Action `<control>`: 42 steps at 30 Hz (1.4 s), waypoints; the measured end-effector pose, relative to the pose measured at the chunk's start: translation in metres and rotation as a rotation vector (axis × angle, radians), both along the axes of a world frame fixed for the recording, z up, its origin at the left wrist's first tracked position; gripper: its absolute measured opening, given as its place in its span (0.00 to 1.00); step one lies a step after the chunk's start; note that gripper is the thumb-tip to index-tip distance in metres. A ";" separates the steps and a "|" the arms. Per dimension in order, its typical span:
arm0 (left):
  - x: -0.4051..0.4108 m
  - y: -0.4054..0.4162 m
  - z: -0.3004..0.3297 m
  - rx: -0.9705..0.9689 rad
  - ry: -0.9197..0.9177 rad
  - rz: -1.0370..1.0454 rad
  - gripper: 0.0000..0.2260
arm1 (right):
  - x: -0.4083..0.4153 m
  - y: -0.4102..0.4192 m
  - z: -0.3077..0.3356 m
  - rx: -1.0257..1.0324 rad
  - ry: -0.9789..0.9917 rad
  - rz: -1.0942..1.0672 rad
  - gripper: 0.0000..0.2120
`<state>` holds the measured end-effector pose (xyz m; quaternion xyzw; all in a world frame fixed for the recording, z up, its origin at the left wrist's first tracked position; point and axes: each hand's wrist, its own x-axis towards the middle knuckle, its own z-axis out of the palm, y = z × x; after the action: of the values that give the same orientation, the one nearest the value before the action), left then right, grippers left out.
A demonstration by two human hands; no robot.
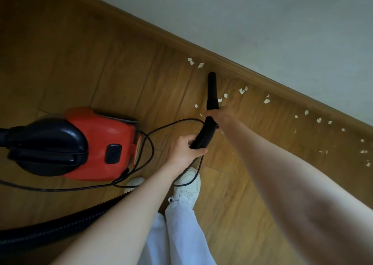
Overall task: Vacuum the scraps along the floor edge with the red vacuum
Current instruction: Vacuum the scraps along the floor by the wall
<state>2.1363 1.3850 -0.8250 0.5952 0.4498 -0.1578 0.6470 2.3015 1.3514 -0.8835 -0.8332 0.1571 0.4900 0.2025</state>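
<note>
The red vacuum (pixel 101 143) with a black top sits on the wooden floor at the left. Its black ribbed hose (pixel 204 134) runs up to a black nozzle (pixel 212 91) that points at the skirting board. My right hand (pixel 217 116) grips the base of the nozzle. My left hand (pixel 185 150) grips the ribbed hose just below it. Several white paper scraps (pixel 243 90) lie along the floor edge, some beside the nozzle tip and more trailing off to the right.
A wooden skirting board (pixel 252 73) runs diagonally under a white wall. The thin black power cord (pixel 149 143) loops on the floor between the vacuum and my white shoes (pixel 188 186). A thick stretch of hose (pixel 60 224) crosses the lower left.
</note>
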 end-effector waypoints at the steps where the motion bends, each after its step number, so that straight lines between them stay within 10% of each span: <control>1: -0.004 0.003 0.000 0.015 0.007 0.000 0.18 | -0.004 0.004 0.000 0.016 0.006 0.006 0.18; 42: -0.038 0.050 -0.011 0.173 0.052 0.112 0.20 | -0.040 0.080 -0.008 0.237 0.069 0.127 0.23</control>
<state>2.0983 1.4345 -0.8360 0.6184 0.5108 -0.0976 0.5891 2.2619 1.4315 -0.8918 -0.7944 0.0521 0.5454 0.2624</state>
